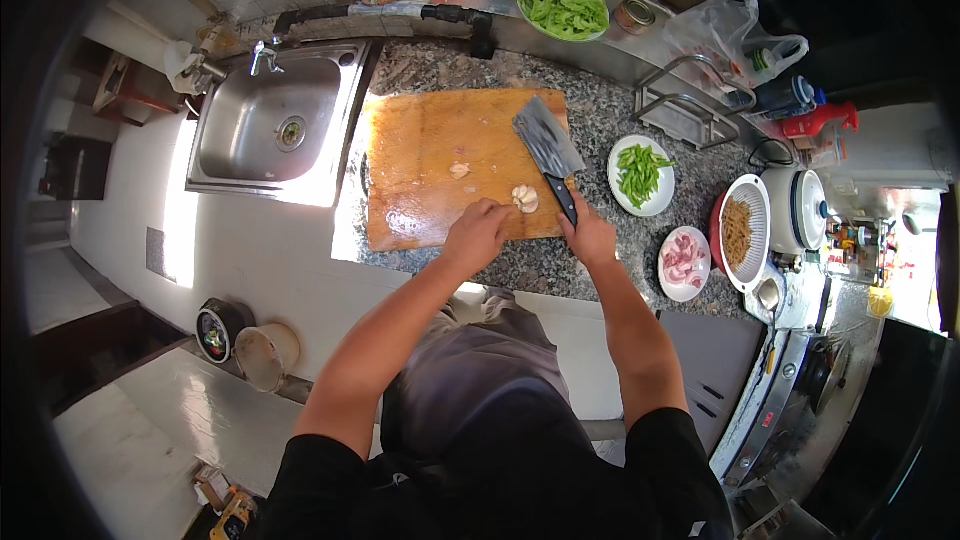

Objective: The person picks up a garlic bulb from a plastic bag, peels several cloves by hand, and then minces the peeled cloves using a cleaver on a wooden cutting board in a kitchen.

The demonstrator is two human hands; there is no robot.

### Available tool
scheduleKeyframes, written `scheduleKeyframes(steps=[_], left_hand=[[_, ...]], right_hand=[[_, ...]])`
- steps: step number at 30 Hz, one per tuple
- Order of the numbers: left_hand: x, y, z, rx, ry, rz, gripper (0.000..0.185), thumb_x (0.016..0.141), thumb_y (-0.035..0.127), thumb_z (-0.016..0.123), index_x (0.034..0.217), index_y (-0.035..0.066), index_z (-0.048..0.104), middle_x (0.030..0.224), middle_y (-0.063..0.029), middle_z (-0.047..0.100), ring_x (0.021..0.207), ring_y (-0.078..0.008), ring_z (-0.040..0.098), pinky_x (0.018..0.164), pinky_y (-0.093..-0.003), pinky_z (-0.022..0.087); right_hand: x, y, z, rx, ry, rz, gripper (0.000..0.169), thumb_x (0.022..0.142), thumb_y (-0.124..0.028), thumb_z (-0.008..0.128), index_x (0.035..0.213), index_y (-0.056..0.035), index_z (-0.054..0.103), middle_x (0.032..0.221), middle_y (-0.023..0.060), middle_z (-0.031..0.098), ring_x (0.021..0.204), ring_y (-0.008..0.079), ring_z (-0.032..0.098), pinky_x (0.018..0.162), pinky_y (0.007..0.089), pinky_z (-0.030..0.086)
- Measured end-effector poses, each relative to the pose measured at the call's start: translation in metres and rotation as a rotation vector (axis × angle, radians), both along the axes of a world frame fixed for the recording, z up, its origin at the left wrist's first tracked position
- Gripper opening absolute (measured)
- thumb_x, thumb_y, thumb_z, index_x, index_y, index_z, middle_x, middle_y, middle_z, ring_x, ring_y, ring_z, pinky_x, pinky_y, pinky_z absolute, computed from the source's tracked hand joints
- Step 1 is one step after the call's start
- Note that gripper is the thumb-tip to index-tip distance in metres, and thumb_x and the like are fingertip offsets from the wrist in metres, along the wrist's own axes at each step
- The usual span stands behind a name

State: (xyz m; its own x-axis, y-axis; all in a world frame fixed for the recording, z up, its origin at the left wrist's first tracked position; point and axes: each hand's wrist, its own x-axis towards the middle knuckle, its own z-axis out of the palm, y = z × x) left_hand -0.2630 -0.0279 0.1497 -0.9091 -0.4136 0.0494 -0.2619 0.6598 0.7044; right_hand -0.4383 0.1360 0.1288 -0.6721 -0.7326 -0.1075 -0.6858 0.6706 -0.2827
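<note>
A wooden cutting board [427, 135] lies on the speckled granite countertop in front of me. My right hand [591, 236] grips the end of the black handle of a cleaver [544, 136], whose broad blade rests flat near the board's right edge. Beside the handle is a small cluster of garlic cloves [525, 199]. My left hand [477, 234] is just left of these cloves, over the board's near edge, with thumb and fingertips drawn together; whether anything is between them is hidden. Another bit of garlic [460, 170] sits mid-board, among small scraps of skin.
On the right stand plates of cut green peppers [641, 176] and sliced raw meat [684, 264], a colander [742, 232] with brown food, and a white lidded pot [796, 210]. Leafy greens [562, 6] are on the back ledge. Left is a steel sink [262, 127]; a gas stove [772, 412] is at lower right.
</note>
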Motion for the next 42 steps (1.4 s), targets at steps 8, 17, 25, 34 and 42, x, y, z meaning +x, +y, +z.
scheduleKeyframes(steps=[8, 17, 25, 34, 42], left_hand=[[-0.072, 0.015, -0.034, -0.256, -0.223, -0.039, 0.031, 0.074, 0.014, 0.066, 0.103, 0.008, 0.061, 0.092, -0.011, 0.056, 0.09, -0.0306, 0.057, 0.079, -0.0388, 0.049], [-0.037, 0.024, -0.001, 1.122, -0.006, 0.444, 0.032, 0.087, 0.007, 0.056, 0.117, -0.004, 0.055, 0.086, -0.0062, 0.061, 0.077, -0.0151, 0.06, 0.071, -0.0267, 0.049], [0.018, 0.002, 0.04, 1.174, 0.05, 0.365, 0.034, 0.091, 0.008, 0.053, 0.123, -0.003, 0.048, 0.098, -0.0071, 0.06, 0.084, -0.0125, 0.059, 0.076, -0.0263, 0.05], [0.054, -0.022, 0.055, 1.413, 0.205, 0.375, 0.03, 0.093, 0.006, 0.05, 0.122, -0.002, 0.048, 0.094, -0.0065, 0.058, 0.085, -0.0141, 0.06, 0.079, -0.0278, 0.051], [0.067, -0.032, 0.07, 1.444, 0.221, 0.264, 0.03, 0.093, 0.009, 0.05, 0.122, -0.001, 0.048, 0.094, -0.0071, 0.06, 0.085, -0.0136, 0.06, 0.08, -0.0277, 0.051]], right_hand=[[-0.007, 0.014, 0.007, -0.383, 0.066, 0.098, 0.045, 0.072, -0.019, 0.07, 0.112, -0.0038, 0.057, 0.099, 0.0125, 0.049, 0.091, 0.0292, 0.05, 0.077, 0.0397, 0.043], [0.024, -0.003, 0.031, -0.71, -0.75, -0.095, 0.024, 0.084, -0.011, 0.061, 0.107, -0.0023, 0.061, 0.098, 0.0107, 0.055, 0.082, 0.0214, 0.061, 0.072, 0.0302, 0.049], [0.044, -0.056, 0.05, -0.55, -1.269, -0.055, 0.019, 0.089, -0.013, 0.057, 0.099, 0.0014, 0.062, 0.079, 0.002, 0.061, 0.067, 0.0081, 0.053, 0.062, 0.0228, 0.045], [0.1, -0.079, 0.065, -0.605, -1.359, -0.233, 0.023, 0.094, -0.024, 0.051, 0.085, -0.0041, 0.059, 0.071, -0.0017, 0.055, 0.061, 0.005, 0.046, 0.054, 0.0192, 0.037], [0.12, -0.086, 0.077, -0.674, -1.5, -0.398, 0.025, 0.093, -0.027, 0.052, 0.078, -0.0073, 0.055, 0.067, -0.0019, 0.051, 0.057, 0.007, 0.042, 0.052, 0.0216, 0.035]])
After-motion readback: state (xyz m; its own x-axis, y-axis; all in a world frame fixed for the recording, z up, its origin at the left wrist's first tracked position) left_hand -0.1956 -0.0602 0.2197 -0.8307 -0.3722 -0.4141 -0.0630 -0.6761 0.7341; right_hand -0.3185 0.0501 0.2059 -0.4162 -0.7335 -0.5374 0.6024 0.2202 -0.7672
